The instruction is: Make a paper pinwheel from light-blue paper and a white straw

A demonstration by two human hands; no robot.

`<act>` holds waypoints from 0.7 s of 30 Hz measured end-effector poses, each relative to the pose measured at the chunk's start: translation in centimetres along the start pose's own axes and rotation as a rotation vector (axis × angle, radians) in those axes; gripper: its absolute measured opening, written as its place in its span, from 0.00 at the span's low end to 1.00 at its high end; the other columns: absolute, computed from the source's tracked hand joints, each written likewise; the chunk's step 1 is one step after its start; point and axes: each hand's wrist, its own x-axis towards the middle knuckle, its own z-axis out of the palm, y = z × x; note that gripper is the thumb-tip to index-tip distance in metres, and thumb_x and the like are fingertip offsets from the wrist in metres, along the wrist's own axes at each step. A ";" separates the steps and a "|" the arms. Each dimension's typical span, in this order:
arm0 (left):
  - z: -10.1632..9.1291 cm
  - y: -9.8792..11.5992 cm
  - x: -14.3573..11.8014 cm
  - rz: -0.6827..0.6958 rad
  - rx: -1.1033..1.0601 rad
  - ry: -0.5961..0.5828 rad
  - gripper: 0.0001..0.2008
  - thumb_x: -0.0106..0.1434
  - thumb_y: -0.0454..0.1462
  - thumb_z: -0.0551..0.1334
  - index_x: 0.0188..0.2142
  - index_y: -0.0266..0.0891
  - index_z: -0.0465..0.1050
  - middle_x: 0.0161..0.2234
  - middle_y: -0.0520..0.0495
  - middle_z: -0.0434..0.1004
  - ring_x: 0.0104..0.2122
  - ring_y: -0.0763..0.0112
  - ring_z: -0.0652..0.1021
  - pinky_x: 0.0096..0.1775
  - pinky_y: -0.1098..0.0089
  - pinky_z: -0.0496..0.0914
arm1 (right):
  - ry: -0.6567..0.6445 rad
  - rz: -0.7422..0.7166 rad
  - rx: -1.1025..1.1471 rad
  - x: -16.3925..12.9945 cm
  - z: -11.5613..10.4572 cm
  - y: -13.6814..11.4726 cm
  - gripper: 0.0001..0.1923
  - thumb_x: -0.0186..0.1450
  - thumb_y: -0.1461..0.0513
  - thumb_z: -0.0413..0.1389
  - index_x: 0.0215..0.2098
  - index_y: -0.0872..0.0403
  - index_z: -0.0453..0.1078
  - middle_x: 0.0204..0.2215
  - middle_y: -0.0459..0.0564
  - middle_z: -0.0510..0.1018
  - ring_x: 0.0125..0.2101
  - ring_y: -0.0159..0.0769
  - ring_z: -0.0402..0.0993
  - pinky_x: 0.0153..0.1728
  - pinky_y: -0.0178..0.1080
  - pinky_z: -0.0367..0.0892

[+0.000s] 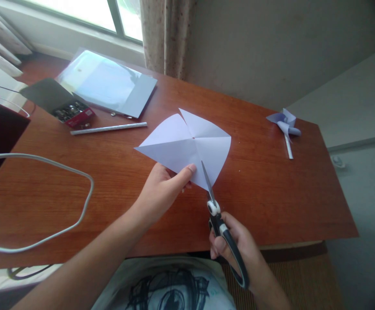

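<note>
The fingers of the left hand (164,187) were closed on the near edge of the white paper sheet (187,144), thumb on top, holding it just above the desk (271,189). The fingers of the right hand (239,245) were wrapped through the handles of the scissors (221,228), whose blades were at the sheet's near corner.

Bright daylight from the window (87,13), glare on the plastic folder (106,82), dark vignetted corners.

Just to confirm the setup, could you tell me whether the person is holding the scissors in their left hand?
No, the scissors are gripped in the right hand, while the left hand pinches the white paper sheet.
</note>
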 end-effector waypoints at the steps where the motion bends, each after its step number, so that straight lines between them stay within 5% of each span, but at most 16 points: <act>1: 0.0 0.0 0.0 0.000 0.003 -0.001 0.12 0.61 0.41 0.68 0.26 0.36 0.73 0.21 0.51 0.74 0.22 0.74 0.72 0.25 0.75 0.66 | 0.001 -0.001 -0.001 0.0 0.0 0.0 0.29 0.60 0.38 0.63 0.37 0.52 0.63 0.25 0.41 0.69 0.23 0.29 0.67 0.25 0.33 0.63; 21: 0.2 0.3 -0.1 -0.010 -0.006 0.008 0.12 0.60 0.42 0.69 0.26 0.36 0.73 0.21 0.51 0.74 0.22 0.74 0.72 0.25 0.74 0.66 | 0.013 0.009 -0.021 0.0 0.0 -0.1 0.27 0.61 0.39 0.63 0.37 0.52 0.64 0.25 0.41 0.68 0.23 0.29 0.68 0.24 0.32 0.63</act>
